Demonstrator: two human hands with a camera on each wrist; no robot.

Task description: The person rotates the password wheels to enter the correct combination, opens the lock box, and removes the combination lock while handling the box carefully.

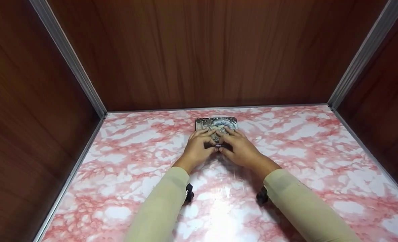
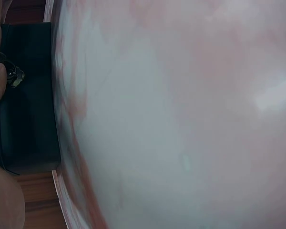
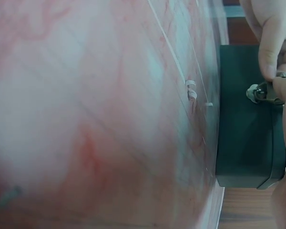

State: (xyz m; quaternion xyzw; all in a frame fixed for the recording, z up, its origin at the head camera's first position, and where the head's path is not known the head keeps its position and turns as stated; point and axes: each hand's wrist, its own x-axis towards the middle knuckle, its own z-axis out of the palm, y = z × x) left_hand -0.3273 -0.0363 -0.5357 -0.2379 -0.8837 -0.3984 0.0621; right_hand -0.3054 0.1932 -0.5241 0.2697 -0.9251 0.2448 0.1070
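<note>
A small dark green box (image 3: pixel 245 143) with a patterned lid (image 1: pixel 225 122) stands towards the back of the marbled table. On its front is a small metal clasp (image 3: pixel 262 92), which also shows in the left wrist view as a metal catch (image 2: pixel 14 76). My left hand (image 1: pixel 199 145) and right hand (image 1: pixel 240 148) meet at the box's near side. Both thumbs and index fingers pinch at the clasp from either side, while the other fingers rest on the lid. The fingertips partly hide the metal.
The red-and-white marbled table top (image 1: pixel 135 174) extends around the box. Dark wood panels (image 1: pixel 199 53) with grey metal edging (image 1: pixel 74 60) enclose it at the back and both sides. A bright reflection lies near the front.
</note>
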